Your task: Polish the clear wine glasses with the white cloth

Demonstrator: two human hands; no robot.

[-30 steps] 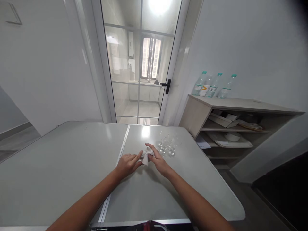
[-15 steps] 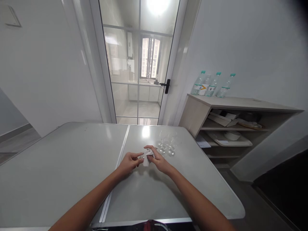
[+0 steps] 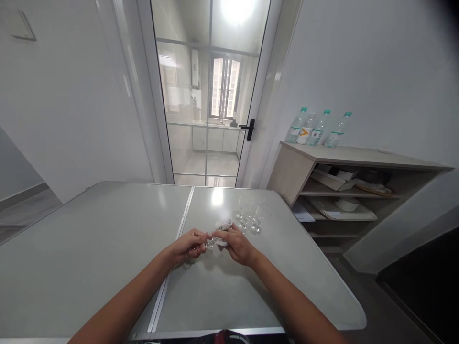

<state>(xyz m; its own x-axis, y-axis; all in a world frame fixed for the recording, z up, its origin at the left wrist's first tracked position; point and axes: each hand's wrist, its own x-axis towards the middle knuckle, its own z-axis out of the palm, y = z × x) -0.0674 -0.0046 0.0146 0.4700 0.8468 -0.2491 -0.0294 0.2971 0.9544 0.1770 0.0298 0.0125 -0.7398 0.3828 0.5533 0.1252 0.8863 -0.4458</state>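
My left hand [image 3: 191, 242] is closed around a small clear glass [image 3: 210, 245], its fingers covering much of it. From the other side, my right hand [image 3: 236, 243] pinches a folded white tissue [image 3: 224, 227] against the glass. Both hands meet just above the grey table [image 3: 279, 282], right of its metal seam. Beyond my right hand, several clear glasses [image 3: 251, 219] are grouped on the tabletop; their outlines are faint and overlap.
Clear bottles with green caps [image 3: 315, 130] stand on a wooden shelf unit [image 3: 292, 167] at the right. Its shelves hold boxes, a tray [image 3: 362, 214] and a white bowl. A glazed door [image 3: 206, 110] with a black handle [image 3: 250, 130] is behind the table.
My right hand has turned over and brought the tissue against the glass, its fingers now nearer my left hand. My left hand has shifted slightly, and more of the glass shows between the hands.
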